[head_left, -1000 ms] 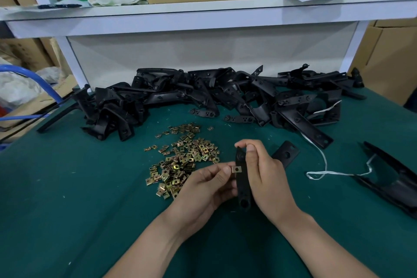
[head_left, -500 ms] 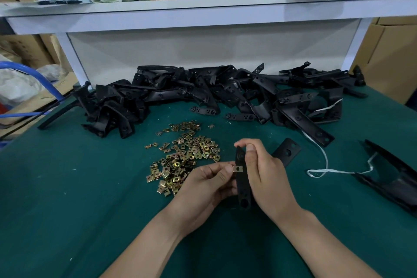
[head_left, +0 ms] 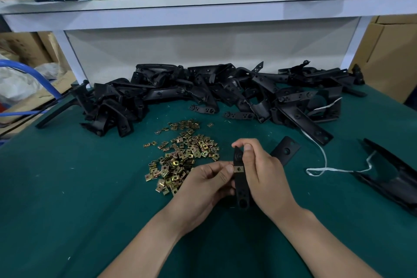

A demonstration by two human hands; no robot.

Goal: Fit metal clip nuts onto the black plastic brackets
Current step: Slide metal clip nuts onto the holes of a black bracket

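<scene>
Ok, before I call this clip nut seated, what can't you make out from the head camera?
Head view:
- Whether the brass-coloured metal clip nut is fully seated on the narrow black plastic bracket: its far side is hidden behind the bracket.
- The bracket's right edge: the right hand grips over it.
- Fingertips of the left hand: tucked behind the bracket.
- The long black plastic part at right: cut off by the frame edge.

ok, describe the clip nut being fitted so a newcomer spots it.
On the green table, right of the heap of loose nuts, two hands meet. The right hand holds a black bracket; the clip nut sits midway along it, pinched by the left hand. Unlike the heap's, it sits off the table.
</scene>
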